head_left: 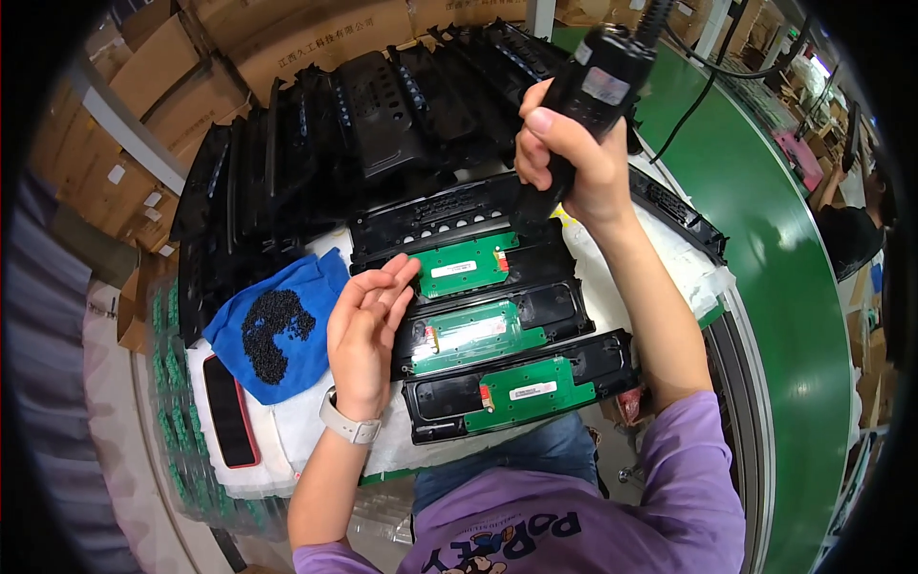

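My right hand is wrapped round a black electric screwdriver, raised over the far side of the table, its cord end up; its tip is hard to make out against the dark parts. My left hand, a pale watch on its wrist, is open with fingers stretched beside the farthest green circuit board. Whether the fingertips touch it, I cannot tell. That board lies in a black plastic panel. Nearer me are two more panels, with a middle circuit board under a glossy cover and a near circuit board.
A blue cloth with a heap of small black screws lies at the left, above a phone. Several black housings are stacked at the back. A green conveyor surface runs along the right; a person is beyond it.
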Action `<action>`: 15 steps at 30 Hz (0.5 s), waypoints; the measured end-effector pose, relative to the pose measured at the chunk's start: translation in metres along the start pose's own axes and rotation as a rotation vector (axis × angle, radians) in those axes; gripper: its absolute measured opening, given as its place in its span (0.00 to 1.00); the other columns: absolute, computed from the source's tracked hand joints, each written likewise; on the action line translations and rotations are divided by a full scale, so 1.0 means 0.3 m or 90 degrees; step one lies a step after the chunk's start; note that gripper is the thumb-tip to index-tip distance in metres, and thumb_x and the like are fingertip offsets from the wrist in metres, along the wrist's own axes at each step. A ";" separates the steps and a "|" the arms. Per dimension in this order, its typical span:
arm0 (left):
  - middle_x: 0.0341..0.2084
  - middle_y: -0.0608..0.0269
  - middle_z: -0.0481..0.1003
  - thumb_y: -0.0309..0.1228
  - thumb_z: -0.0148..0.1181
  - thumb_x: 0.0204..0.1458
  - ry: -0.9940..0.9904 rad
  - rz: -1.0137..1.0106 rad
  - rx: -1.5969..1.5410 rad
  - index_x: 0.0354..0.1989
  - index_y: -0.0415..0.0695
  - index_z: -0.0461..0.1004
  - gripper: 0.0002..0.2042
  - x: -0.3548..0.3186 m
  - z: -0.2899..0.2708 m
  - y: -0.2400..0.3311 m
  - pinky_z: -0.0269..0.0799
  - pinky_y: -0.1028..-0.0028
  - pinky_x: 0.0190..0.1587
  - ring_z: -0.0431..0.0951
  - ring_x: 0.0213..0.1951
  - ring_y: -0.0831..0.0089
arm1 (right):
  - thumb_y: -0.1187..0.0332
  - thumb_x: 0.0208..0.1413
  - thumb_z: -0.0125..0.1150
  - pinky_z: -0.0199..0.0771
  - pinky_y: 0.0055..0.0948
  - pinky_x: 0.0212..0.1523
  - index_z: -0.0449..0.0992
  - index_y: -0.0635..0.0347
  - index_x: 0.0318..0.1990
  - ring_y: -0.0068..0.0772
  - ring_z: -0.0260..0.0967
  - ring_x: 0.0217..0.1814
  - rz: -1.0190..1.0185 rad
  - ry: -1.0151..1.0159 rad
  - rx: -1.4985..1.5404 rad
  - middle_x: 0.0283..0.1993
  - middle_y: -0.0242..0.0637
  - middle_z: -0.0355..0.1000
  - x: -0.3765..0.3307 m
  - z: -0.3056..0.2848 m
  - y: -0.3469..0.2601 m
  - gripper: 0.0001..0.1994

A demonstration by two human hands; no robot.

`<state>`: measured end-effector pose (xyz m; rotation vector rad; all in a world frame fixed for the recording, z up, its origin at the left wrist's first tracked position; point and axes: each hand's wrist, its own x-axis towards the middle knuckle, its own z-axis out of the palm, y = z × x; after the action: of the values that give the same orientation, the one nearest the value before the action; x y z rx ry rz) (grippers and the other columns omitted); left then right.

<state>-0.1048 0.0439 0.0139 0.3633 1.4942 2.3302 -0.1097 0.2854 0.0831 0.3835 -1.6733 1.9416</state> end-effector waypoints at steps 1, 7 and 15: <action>0.55 0.44 0.64 0.22 0.36 0.56 0.007 0.013 -0.006 0.44 0.35 0.64 0.11 -0.001 -0.001 0.000 0.62 0.69 0.59 0.66 0.59 0.61 | 0.68 0.49 0.57 0.60 0.24 0.17 0.67 0.67 0.33 0.22 0.58 0.12 0.005 0.003 -0.002 0.16 0.33 0.61 0.004 -0.003 0.010 0.11; 0.55 0.43 0.63 0.20 0.35 0.58 0.013 -0.012 -0.009 0.42 0.37 0.63 0.08 0.002 -0.010 0.003 0.66 0.71 0.57 0.64 0.60 0.61 | 0.68 0.49 0.57 0.60 0.24 0.17 0.67 0.66 0.32 0.23 0.58 0.12 0.009 0.001 -0.013 0.16 0.33 0.61 0.011 -0.010 0.018 0.10; 0.53 0.44 0.66 0.25 0.37 0.62 -0.028 -0.061 0.019 0.42 0.37 0.63 0.07 0.005 -0.018 0.005 0.69 0.73 0.54 0.67 0.58 0.62 | 0.67 0.48 0.58 0.59 0.23 0.17 0.67 0.64 0.30 0.22 0.57 0.12 0.013 0.019 -0.028 0.16 0.32 0.60 0.012 -0.013 0.021 0.10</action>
<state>-0.1085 0.0396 0.0131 0.3401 1.4940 2.2143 -0.1158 0.2895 0.0792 0.3200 -1.7039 1.9131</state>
